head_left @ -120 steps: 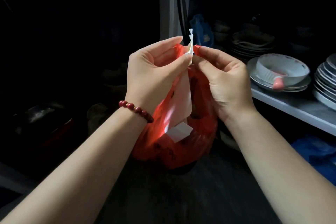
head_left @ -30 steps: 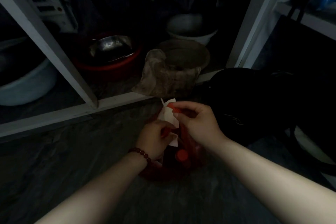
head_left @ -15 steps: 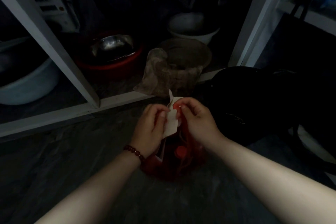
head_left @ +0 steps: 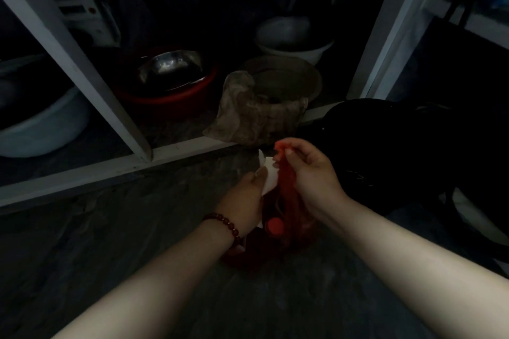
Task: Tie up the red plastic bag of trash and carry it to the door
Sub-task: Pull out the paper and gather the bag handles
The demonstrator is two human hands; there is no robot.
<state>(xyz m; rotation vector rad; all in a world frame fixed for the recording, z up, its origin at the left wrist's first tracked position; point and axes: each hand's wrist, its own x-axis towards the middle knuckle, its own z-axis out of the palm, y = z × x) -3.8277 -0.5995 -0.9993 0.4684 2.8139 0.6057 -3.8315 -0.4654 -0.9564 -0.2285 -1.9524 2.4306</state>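
Bag: one thin red plastic bag of trash (head_left: 278,239) sits on the dark grey floor (head_left: 110,256), in front of the open low cabinet, between the two forearms; its top is gathered into a twisted strand that runs up to the right hand.
Bag contents: one round red cap-like shape (head_left: 275,226) shows through the plastic; nothing else inside can be made out in the dim light.
Right hand: the right hand (head_left: 311,173) pinches the strand's upper end between thumb and fingertips, above the bag.
Left hand: the left hand (head_left: 243,206) is closed on one white sheet of paper (head_left: 268,176) against the bag's left side; a bracelet of dark red beads (head_left: 223,224) circles that wrist.
Cabinet: one white-framed cabinet (head_left: 82,69), with two upright frame posts in view.
Inside it: one shiny metal bowl (head_left: 170,66) nested in one red plastic basin (head_left: 168,93); one pale basin (head_left: 41,129) at far left; one white bowl (head_left: 294,38) at the back; one brownish round vessel wrapped in crumpled clear plastic (head_left: 264,107) at the front edge, just behind the hands.
Right side: one large black object (head_left: 399,146) on the floor beside the bag; its kind is too dark to tell.
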